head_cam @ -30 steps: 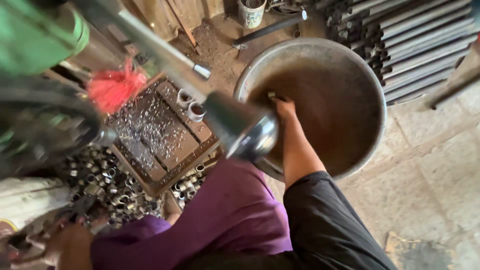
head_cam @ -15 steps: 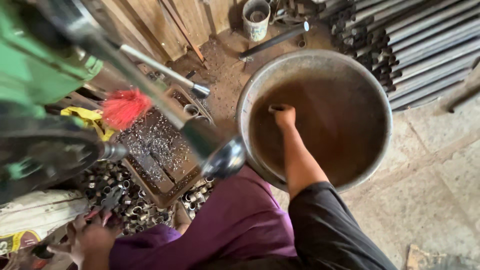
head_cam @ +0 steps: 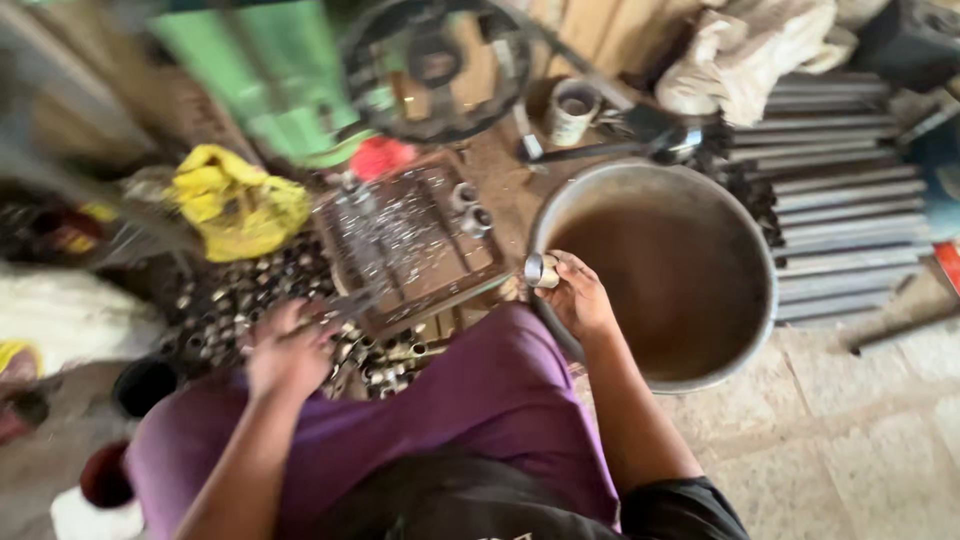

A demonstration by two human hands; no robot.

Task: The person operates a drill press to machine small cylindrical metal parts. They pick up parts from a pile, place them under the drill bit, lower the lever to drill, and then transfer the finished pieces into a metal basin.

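Right hand (head_cam: 578, 296) pinches a short metal sleeve (head_cam: 540, 270) at the big basin's (head_cam: 760, 300) left rim, centre frame. Left hand (head_cam: 288, 350), blurred, fingers spread over the loose sleeve pile (head_cam: 215, 315); grip unclear. Likely mid-transfer; next needs a steady placement.

Soft, even daylight fills the scene, with no hard shadows or glare. Motion blur smears the whole picture, heaviest at the top and left, where the green machine (head_cam: 270, 80) dissolves. The left hand (head_cam: 288, 352) is blurred; the right hand (head_cam: 578, 296) is somewhat sharper.
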